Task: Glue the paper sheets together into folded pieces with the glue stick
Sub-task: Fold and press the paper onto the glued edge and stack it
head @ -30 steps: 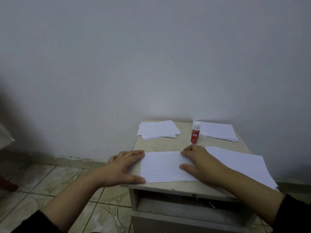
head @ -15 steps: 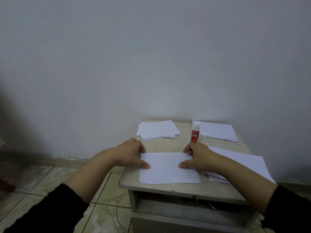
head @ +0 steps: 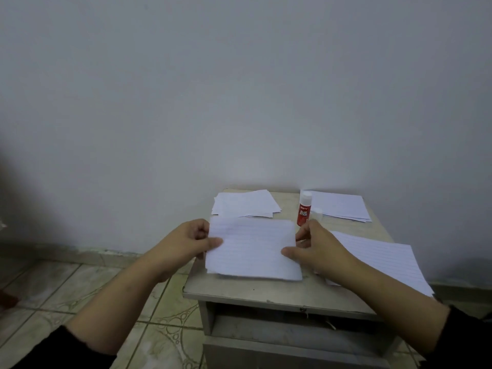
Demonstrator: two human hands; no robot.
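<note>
- My left hand (head: pixel 192 242) and right hand (head: pixel 314 249) pinch opposite edges of a folded lined sheet (head: pixel 253 249), its far edge raised off the worktop (head: pixel 266 291).
- The glue stick (head: pixel 304 208) stands just beyond my right hand.

We see our left hand (head: pixel 190 242) and right hand (head: pixel 318 247) bare, without rings or watch. Our forearms are uncovered too; black sleeves, pushed up toward the elbows, bunch at the lower corners, well short of the wrists.

A small stand (head: pixel 266 295) is topped by two paper stacks (head: pixel 246 203) (head: pixel 339 206), a glue stick (head: pixel 304 209), its cap (head: pixel 317 213) and lined sheets (head: pixel 383 259).
</note>
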